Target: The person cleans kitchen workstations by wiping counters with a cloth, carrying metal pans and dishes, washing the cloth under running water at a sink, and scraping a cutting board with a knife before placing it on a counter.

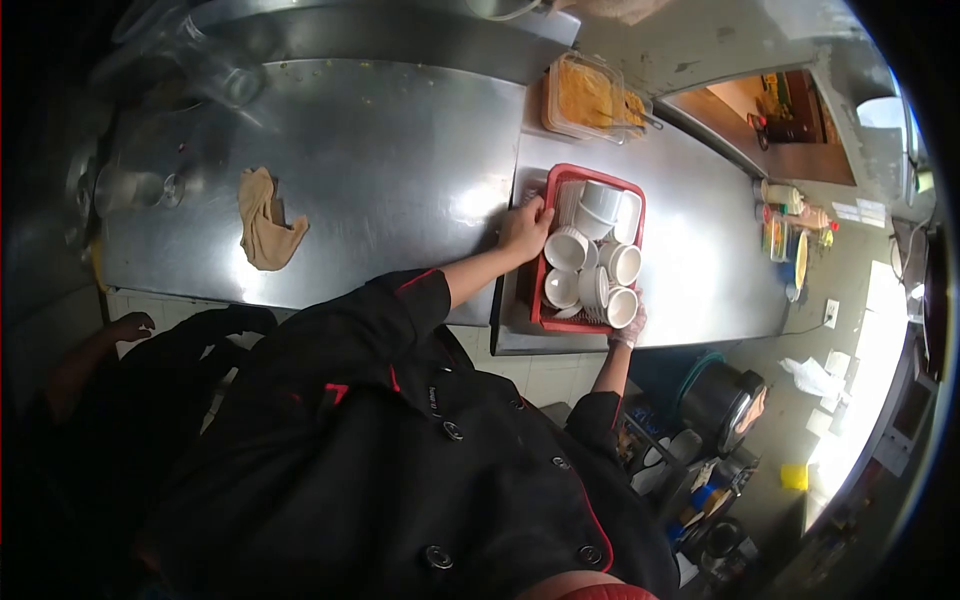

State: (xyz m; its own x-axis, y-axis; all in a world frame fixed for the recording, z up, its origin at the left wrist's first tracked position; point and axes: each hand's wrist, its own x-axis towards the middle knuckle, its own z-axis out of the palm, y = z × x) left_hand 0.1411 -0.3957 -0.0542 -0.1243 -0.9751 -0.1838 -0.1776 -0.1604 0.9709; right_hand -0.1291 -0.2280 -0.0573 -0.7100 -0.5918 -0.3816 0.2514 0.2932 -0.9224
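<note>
A red plastic basket (pixel 551 200) sits on the steel counter, filled with several white ramekins (pixel 567 249) and a larger, pale stacked container (pixel 599 205). My left hand (pixel 527 232) is closed on the basket's left side, fingers at the rim. At the near right corner my right hand (pixel 630 318), in a clear glove, grips the basket beside a tipped ramekin. Part of its fingers is hidden behind the basket and cups.
A tan cloth (pixel 268 222) lies on the steel counter (pixel 390 190) to the left. Clear tubs of orange-yellow food (pixel 585 95) stand behind the basket. Bottles (pixel 783 195) line the right wall. Another person's hand (pixel 130 326) shows at lower left. A large pot (pixel 715 400) stands lower right.
</note>
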